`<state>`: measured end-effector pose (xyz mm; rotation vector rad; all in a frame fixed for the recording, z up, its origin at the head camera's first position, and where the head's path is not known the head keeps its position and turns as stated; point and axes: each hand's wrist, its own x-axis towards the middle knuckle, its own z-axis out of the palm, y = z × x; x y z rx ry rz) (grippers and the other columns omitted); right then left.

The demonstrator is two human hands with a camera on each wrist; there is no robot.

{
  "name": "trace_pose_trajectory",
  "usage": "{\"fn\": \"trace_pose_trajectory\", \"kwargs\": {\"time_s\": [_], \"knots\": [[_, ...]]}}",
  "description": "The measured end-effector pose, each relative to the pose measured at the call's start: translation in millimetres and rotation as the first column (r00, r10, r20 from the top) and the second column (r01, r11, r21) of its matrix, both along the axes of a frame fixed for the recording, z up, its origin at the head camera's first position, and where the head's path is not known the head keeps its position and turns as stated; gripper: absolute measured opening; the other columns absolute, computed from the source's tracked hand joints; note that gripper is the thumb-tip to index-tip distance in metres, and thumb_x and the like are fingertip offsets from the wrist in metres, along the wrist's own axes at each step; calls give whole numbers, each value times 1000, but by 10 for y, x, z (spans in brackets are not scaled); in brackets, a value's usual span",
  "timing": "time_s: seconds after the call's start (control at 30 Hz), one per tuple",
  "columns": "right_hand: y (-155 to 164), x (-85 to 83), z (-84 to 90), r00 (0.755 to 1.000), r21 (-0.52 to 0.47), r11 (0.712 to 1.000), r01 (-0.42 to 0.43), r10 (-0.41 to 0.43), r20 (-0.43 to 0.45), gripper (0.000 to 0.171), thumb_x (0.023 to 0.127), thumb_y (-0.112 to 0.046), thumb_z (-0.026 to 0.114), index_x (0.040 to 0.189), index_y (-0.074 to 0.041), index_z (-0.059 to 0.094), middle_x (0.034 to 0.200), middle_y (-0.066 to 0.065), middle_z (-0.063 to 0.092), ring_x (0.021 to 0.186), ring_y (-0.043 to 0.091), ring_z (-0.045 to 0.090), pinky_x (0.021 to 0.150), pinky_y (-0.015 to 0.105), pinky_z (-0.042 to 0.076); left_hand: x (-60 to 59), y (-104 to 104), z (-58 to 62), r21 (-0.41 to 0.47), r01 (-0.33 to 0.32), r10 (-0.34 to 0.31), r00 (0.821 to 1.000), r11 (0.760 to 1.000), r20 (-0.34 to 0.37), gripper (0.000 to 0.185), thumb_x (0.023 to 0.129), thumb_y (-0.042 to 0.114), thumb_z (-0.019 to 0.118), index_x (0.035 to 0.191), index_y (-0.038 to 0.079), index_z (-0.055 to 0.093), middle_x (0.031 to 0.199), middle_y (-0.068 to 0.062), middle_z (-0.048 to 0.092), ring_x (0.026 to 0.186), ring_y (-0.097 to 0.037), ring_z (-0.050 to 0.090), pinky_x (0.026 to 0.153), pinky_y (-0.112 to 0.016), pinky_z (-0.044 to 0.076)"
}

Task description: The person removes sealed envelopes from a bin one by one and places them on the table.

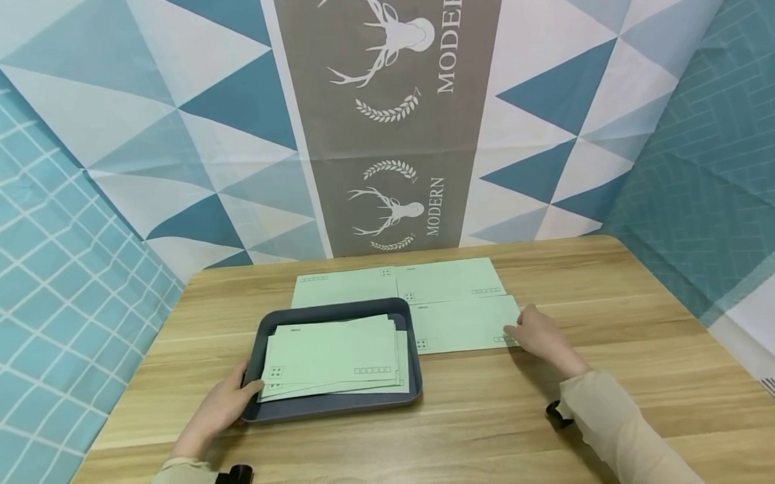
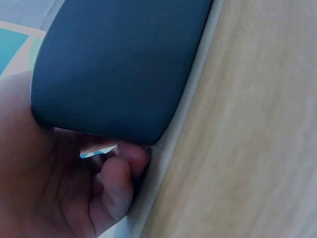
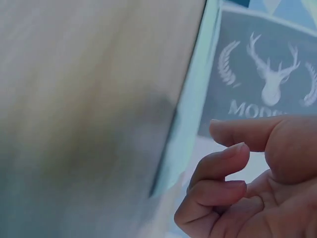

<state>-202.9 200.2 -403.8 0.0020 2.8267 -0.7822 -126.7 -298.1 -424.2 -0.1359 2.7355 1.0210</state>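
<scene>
A dark grey tray (image 1: 332,410) sits on the table at the left of centre in the head view. Several pale green envelopes (image 1: 336,350) are piled loosely inside it. At the tray's left wall my left hand (image 1: 223,403) grips the rim, thumb over the top and fingers curled beneath, as the left wrist view shows. My right hand (image 1: 544,336) is at the right end of a flat green envelope (image 1: 461,326), thumb overlapping its corner in the head view. In the right wrist view the thumb and loosely curled fingers (image 3: 218,163) have a gap between them.
Behind that envelope lies another green envelope (image 1: 449,279). To its left is a third envelope (image 1: 344,286), partly hidden by the tray. All rest on the wood-grain table (image 1: 471,424). A patterned cloth (image 1: 390,128) hangs behind the table's back edge.
</scene>
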Motion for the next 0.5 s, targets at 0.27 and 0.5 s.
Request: {"fn": "trace_pose_trajectory", "kwargs": {"time_s": [0.27, 0.5], "knots": [[-440, 71, 158, 985, -64, 994, -90, 79, -156, 17, 89, -17, 55, 90, -1, 53, 61, 3, 48, 50, 13, 41, 47, 26, 35, 6, -11, -2, 1, 1, -1, 1000, 1000, -7, 63, 94, 28, 43, 140, -7, 20, 127, -35, 39, 79, -25, 55, 51, -31, 47], [-898, 151, 246, 967, -217, 967, -137, 82, -243, 7, 86, -9, 59, 88, -2, 59, 75, 4, 57, 61, 12, 51, 53, 24, 43, 9, -9, 20, 4, 0, 0, 1000, 1000, -1, 62, 94, 30, 43, 141, -5, 20, 130, -34, 37, 81, -25, 55, 51, -31, 46]]}}
